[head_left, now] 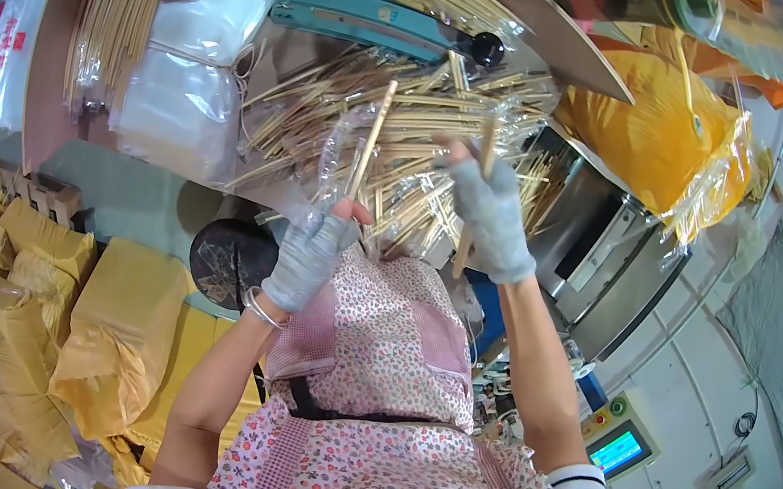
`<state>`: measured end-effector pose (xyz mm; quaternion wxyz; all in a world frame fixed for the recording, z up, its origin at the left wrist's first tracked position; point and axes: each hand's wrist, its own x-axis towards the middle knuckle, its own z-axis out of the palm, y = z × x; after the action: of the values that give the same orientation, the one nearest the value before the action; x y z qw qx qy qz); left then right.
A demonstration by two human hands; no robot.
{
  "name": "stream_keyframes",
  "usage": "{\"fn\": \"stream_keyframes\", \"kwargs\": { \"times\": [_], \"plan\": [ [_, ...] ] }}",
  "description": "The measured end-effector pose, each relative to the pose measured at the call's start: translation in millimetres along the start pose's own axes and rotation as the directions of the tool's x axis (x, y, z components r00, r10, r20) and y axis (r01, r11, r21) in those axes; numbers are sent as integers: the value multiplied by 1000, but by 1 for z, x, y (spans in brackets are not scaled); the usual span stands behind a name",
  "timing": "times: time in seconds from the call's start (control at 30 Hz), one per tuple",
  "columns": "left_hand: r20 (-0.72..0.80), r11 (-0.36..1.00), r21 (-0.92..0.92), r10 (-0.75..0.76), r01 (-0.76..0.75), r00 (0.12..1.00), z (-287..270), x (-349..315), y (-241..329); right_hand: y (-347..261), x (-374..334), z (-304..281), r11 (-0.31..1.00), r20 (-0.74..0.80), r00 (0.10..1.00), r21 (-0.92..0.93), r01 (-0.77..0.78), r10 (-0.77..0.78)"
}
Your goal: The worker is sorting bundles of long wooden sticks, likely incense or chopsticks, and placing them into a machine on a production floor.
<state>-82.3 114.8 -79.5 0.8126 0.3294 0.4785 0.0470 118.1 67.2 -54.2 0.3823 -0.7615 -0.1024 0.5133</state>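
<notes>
My left hand (310,251), in a grey glove with bare fingertips, is closed around the lower end of a slim pale wooden stick (374,132). Clear plastic film (332,151) stands up beside that stick, seemingly in the same grip. To the right, my right hand (493,221), gloved alike, grips another upright wooden stick (464,251); whether it is one or a few pressed together I cannot tell. Both hands are raised before a heap of wooden sticks (321,105), many in clear wrappers, on the worktop.
A teal bag sealer (363,18) lies behind the heap. Left of it are stacked clear plastic bags (184,85) and a standing bundle of sticks (123,17). A yellow sack (649,121) is at far right, a black round stool (231,262) and yellow packages (120,326) at lower left, a control panel (619,442) at right.
</notes>
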Motion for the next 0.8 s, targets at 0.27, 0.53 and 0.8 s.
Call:
{"fn": "stream_keyframes", "kwargs": {
  "times": [0.27,0.53,0.8],
  "plan": [
    [72,979,163,-139,126,988,11,-34,-38,32,22,-11,903,-213,977,425,63,32],
    [-342,948,-317,-91,-24,935,-52,-36,-53,91,103,-48,884,-251,930,-447,133,-267],
    [-315,809,-587,-200,-25,928,-53,26,-35,85,126,10,353,231,914,-868,349,-334]
  ]
}}
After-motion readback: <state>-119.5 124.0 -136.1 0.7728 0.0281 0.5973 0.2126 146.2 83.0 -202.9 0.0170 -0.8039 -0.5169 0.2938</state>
